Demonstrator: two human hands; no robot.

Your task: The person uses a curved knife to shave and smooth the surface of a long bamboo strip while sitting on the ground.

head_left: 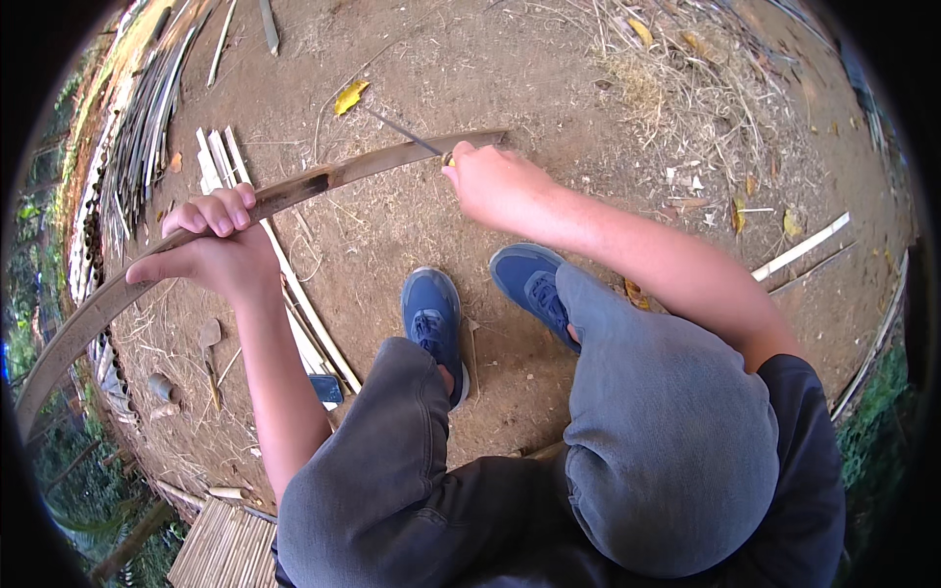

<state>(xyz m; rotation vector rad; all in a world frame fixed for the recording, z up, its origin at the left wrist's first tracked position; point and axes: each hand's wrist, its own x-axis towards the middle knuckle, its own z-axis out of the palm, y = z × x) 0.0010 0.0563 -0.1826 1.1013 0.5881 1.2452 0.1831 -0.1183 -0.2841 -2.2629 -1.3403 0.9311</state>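
A long, flat, brown split-bamboo strip runs from the left rim across in front of me, its far end beside my right hand. My left hand is closed around it left of the middle, fingers over the top edge and thumb along the near side. My right hand grips a knife with a thin dark blade; only a yellowish bit of its handle shows. The blade points up and left, crossing the strip near its right end. Whether the edge touches the bamboo I cannot tell. A dark patch marks the strip between my hands.
Pale split strips lie left of my shoes, with a phone beside them. A small trowel-like tool lies further left. Dark poles are stacked at the far left. Dry straw covers the ground at far right.
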